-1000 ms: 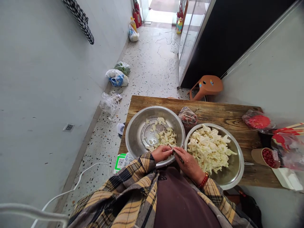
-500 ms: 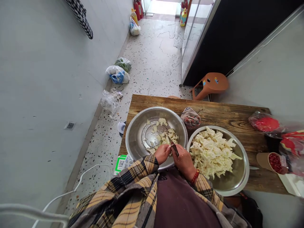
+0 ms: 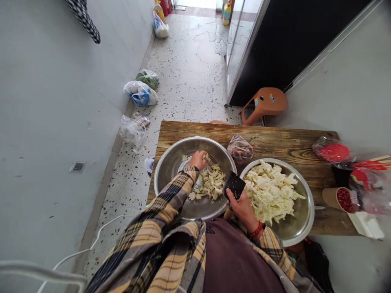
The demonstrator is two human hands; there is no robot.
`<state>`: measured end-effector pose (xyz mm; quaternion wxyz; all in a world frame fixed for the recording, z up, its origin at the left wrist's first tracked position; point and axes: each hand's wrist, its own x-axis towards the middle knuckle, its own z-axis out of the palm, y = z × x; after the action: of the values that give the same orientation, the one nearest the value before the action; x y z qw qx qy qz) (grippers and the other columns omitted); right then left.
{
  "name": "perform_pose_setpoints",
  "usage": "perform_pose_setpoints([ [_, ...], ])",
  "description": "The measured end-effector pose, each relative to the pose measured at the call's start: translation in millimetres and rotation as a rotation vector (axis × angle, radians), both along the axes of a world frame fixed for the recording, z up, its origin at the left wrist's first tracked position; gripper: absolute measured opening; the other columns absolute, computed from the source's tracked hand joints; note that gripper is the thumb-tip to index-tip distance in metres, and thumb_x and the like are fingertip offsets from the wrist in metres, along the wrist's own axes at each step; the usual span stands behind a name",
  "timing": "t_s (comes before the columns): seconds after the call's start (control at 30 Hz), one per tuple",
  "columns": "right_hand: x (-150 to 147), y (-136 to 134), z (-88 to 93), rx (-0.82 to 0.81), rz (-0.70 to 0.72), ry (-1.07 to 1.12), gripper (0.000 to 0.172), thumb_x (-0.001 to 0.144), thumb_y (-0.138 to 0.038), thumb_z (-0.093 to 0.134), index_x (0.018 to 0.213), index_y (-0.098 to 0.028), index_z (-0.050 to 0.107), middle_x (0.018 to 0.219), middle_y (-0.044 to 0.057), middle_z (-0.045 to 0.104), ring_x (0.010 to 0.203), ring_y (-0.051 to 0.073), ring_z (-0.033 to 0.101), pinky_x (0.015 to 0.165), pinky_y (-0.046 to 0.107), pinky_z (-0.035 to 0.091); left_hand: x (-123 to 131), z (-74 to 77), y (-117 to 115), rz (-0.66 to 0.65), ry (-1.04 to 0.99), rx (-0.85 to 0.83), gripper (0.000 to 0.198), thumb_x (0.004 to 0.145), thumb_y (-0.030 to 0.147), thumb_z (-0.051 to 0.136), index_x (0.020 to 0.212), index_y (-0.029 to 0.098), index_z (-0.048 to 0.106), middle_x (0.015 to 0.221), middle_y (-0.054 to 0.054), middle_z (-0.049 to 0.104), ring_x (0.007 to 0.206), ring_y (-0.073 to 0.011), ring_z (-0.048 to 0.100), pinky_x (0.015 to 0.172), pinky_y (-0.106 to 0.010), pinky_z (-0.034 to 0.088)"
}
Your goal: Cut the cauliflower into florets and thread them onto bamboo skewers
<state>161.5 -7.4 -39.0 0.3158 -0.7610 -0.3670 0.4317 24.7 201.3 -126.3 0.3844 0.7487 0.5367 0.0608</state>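
Note:
My left hand (image 3: 198, 160) reaches over the far part of the left steel basin (image 3: 161, 162). Its fingers are curled at a small bit of cauliflower, and their tips are partly hidden. Cut cauliflower pieces (image 3: 212, 183) lie heaped on the basin's floor, nearer to me. Between the two basins, my right hand (image 3: 242, 208) grips a cleaver (image 3: 234, 185), its dark, broad blade tilted up and flecked with small bits. Larger cauliflower florets (image 3: 270, 189) fill the right steel basin (image 3: 309, 211), beside my right hand.
On the wooden table (image 3: 284, 142) sits a bunched cloth (image 3: 240, 149) behind the basins. A paper cup of red contents (image 3: 345, 199) and a red item in plastic (image 3: 334, 151) are at the right. Beyond stands an orange stool (image 3: 267, 103); plastic bags (image 3: 141, 94) line the left wall.
My hands have parted: the left has moved forward to the basin's far side, while the right has shifted right and turned the cleaver's flat side up. The whole view has shifted slightly.

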Motion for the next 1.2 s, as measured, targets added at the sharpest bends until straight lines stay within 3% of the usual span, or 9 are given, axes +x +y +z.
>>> perform_pose_setpoints([
  [0.17, -2.3, -16.0, 4.0, -0.019, 0.046, -0.091, 0.041, 0.085, -0.054, 0.047, 0.068, -0.018, 0.058, 0.059, 0.007, 0.066, 0.055, 0.022, 0.066, 0.045, 0.026, 0.046, -4.0, -9.6, 8.5, -0.088, 0.009, -0.068, 0.038, 0.071, 0.005, 0.055, 0.103, 0.022, 0.065, 0.127, -0.01, 0.047, 0.111, -0.0274, 0.048, 0.097, -0.038, 0.035],
  [0.37, -2.4, -22.4, 1.9, 0.024, -0.016, -0.003, 0.039, 0.085, -0.053, 0.049, 0.075, -0.016, 0.058, 0.061, 0.006, 0.066, 0.052, 0.02, 0.066, 0.043, 0.025, 0.047, -25.6, -3.2, 2.1, 0.05, -0.046, -0.207, 0.035, 0.072, 0.011, 0.06, 0.106, 0.017, 0.062, 0.117, -0.012, 0.052, 0.103, -0.0253, 0.055, 0.093, -0.037, 0.041],
  [0.53, -7.8, -16.6, -0.9, 0.112, 0.033, 0.014, 0.038, 0.084, -0.052, 0.05, 0.073, -0.017, 0.06, 0.064, 0.007, 0.067, 0.051, 0.019, 0.065, 0.046, 0.026, 0.048, -36.1, 19.7, -30.1, 0.247, -0.272, -0.456, 0.03, 0.085, 0.028, 0.05, 0.111, 0.014, 0.05, 0.083, -0.005, 0.06, 0.064, -0.0144, 0.063, 0.059, -0.027, 0.051],
  [0.67, -14.5, -7.4, 6.0, 0.174, 0.086, -0.002, 0.038, 0.087, -0.05, 0.047, 0.084, -0.015, 0.063, 0.072, 0.008, 0.069, 0.053, 0.019, 0.066, 0.047, 0.027, 0.05, -36.7, 43.7, -69.6, 0.34, -0.503, -0.601, 0.033, 0.083, 0.045, 0.051, 0.1, 0.017, 0.045, 0.083, -0.003, 0.061, 0.059, -0.013, 0.065, 0.046, -0.02, 0.046],
  [0.87, -21.7, 4.3, 30.3, 0.442, 0.358, -0.257, 0.035, 0.092, -0.033, 0.042, 0.12, -0.02, 0.058, 0.103, 0.009, 0.069, 0.095, 0.023, 0.066, 0.081, 0.034, 0.053, -25.7, 77.3, -113.5, 0.419, -0.687, -0.644, 0.046, 0.075, 0.052, 0.059, 0.101, 0.019, 0.04, 0.078, 0.001, 0.059, 0.044, -0.0103, 0.06, 0.034, -0.016, 0.034],
  [0.97, -21.9, 3.8, 36.6, 0.525, 0.474, -0.332, 0.035, 0.094, -0.026, 0.037, 0.124, -0.021, 0.054, 0.115, 0.009, 0.065, 0.108, 0.021, 0.06, 0.093, 0.036, 0.048, -24.3, 93.2, -128.6, 0.39, -0.725, -0.658, 0.046, 0.073, 0.052, 0.061, 0.1, 0.019, 0.044, 0.074, 0.003, 0.057, 0.041, -0.009, 0.057, 0.034, -0.018, 0.036],
  [1.07, -22.5, -3.6, 36.6, 0.522, 0.504, -0.392, 0.033, 0.095, -0.025, 0.037, 0.122, -0.021, 0.056, 0.117, 0.009, 0.064, 0.109, 0.021, 0.06, 0.094, 0.036, 0.047, -30.3, 104.4, -142.1, 0.307, -0.749, -0.69, 0.045, 0.07, 0.051, 0.065, 0.093, 0.018, 0.045, 0.068, 0.004, 0.056, 0.043, -0.0098, 0.057, 0.036, -0.02, 0.04],
  [1.2, -27.3, -18.6, 26.6, 0.365, 0.337, -0.274, 0.025, 0.091, -0.032, 0.046, 0.098, -0.02, 0.067, 0.101, 0.01, 0.07, 0.097, 0.022, 0.065, 0.087, 0.033, 0.049, -40.7, 108.0, -155.9, 0.157, -0.641, -0.624, 0.042, 0.068, 0.048, 0.066, 0.089, 0.018, 0.046, 0.062, 0.006, 0.053, 0.042, -0.0111, 0.056, 0.035, -0.021, 0.04],
])
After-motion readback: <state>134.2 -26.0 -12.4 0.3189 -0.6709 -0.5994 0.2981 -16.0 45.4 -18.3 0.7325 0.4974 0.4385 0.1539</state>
